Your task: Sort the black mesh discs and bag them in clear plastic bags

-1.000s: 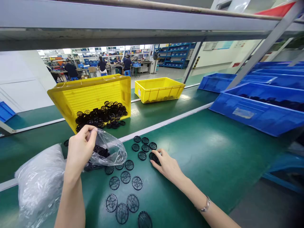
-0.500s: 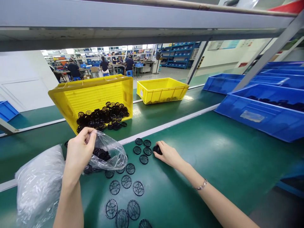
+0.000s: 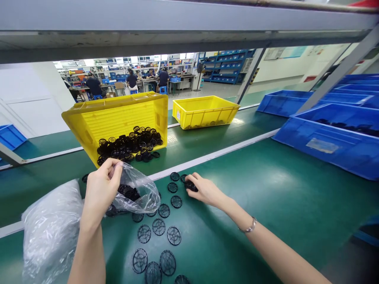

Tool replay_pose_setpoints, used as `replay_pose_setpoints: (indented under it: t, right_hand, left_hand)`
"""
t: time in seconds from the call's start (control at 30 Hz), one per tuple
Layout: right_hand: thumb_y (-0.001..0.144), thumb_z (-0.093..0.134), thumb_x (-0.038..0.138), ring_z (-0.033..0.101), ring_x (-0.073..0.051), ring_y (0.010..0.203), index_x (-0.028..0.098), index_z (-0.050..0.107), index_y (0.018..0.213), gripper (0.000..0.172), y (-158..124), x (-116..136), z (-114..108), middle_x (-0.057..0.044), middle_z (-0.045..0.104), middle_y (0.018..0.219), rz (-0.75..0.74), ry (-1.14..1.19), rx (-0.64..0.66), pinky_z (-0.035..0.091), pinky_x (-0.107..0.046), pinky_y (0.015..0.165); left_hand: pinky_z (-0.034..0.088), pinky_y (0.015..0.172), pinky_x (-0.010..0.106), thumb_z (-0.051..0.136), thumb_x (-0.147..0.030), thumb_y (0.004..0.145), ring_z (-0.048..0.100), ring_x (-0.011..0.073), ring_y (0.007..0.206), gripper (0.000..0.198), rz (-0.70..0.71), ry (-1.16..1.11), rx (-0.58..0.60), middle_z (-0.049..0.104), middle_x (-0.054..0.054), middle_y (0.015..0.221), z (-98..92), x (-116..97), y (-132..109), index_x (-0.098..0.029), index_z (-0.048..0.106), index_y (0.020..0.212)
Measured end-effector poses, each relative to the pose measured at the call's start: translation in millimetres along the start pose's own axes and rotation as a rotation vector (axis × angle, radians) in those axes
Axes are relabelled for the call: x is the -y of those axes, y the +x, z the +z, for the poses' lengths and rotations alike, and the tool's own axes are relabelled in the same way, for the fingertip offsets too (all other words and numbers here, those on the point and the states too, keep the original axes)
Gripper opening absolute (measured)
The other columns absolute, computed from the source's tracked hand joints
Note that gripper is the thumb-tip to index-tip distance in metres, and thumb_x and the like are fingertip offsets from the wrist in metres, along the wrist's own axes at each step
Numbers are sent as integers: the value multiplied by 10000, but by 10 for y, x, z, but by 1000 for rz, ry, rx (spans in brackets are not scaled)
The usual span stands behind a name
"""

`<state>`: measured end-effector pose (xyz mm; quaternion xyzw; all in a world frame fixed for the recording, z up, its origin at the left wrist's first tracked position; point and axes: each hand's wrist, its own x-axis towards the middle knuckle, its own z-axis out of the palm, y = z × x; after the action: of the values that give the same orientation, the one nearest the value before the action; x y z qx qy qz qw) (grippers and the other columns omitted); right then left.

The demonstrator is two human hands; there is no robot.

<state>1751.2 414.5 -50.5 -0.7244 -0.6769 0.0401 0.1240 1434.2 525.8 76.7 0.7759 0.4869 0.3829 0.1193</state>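
Note:
My left hand (image 3: 103,185) pinches the rim of a clear plastic bag (image 3: 151,197), and the bag's mouth faces right. Inside it lies a heap of black spoked plastic wheels (image 3: 129,192). My right hand (image 3: 204,189) is closed around black spoked wheels (image 3: 191,185); the fingers hide how many. Just left of that hand, loose wheels (image 3: 172,187) lie flat on the green tabletop (image 3: 237,236). More wheels (image 3: 159,227) are spread below the bag, down to the near edge of the view.
A stuffed clear bag (image 3: 51,232) lies at the left. Behind, a yellow bin (image 3: 115,110) tipped on its side spills black wheels, beside an upright yellow bin (image 3: 207,112). Blue bins (image 3: 328,138) stand at the right. A shelf beam (image 3: 177,19) crosses overhead. People sit far back.
My right hand has shifted slightly left, over a spot where a loose wheel lay. One loose wheel beside it has moved a little. My left hand still holds the bag.

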Motion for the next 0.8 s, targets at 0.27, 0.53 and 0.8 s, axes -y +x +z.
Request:
replay_pose_setpoints:
  t: [0.27, 0.53, 0.8]
  right_hand:
    - [903, 598, 281, 625, -236, 929, 163, 591, 1160, 283, 309, -107, 102, -87, 613, 1025, 21, -45, 4, 489, -316, 784]
    - [945, 541, 323, 629, -174, 834, 272, 565, 1309, 368, -113, 374, 96, -71, 566, 1180, -257, 123, 86, 524, -325, 783]
    - [917, 564, 279, 636, -205, 875, 203, 568, 1263, 354, -46, 454, 82, -88, 598, 1138, -183, 30, 83, 517, -319, 734]
  left_hand:
    - [355, 573, 245, 508, -477, 922, 495, 136, 551, 292, 5, -17, -6, 587, -41, 605, 5, 29, 8, -230, 666, 923]
    - [340, 573, 246, 498, -467, 924, 481, 134, 558, 290, 6, -27, -6, 554, -41, 592, -2, 24, 11, -231, 664, 889]
    - [333, 564, 246, 494, -459, 934, 445, 130, 529, 285, 11, -31, 15, 491, -52, 560, 7, -14, 2, -230, 653, 876]
